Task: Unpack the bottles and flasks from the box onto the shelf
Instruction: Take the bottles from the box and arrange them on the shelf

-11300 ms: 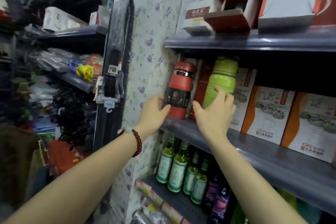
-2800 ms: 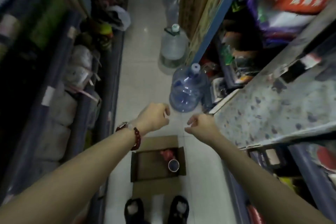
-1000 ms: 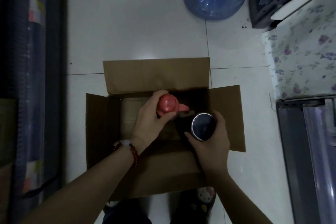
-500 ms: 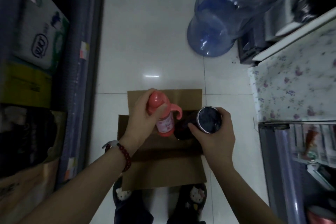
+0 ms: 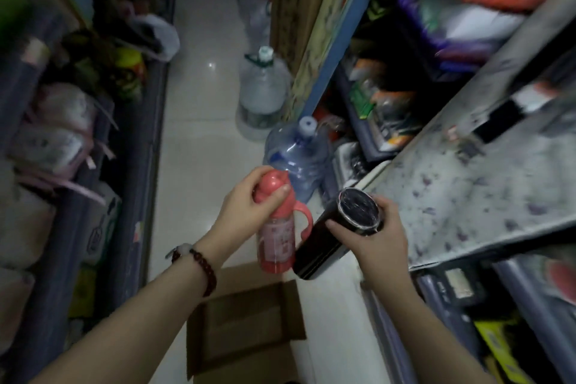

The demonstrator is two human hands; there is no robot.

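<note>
Seen from above in a dim shop aisle: the left hand [image 5: 246,207] grips a pink bottle [image 5: 276,232] by its cap, and the right hand [image 5: 378,235] grips a dark flask [image 5: 335,235] near its lid, both above the open cardboard box [image 5: 246,327] on the floor.

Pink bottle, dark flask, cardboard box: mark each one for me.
pink bottle [image 5: 276,240], head view, on its labelled body.
dark flask [image 5: 318,248], head view, on its dark side wall.
cardboard box [image 5: 246,318], head view, on its inner floor.

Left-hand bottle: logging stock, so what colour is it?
Pink bottle, in left hand; head view.
</note>
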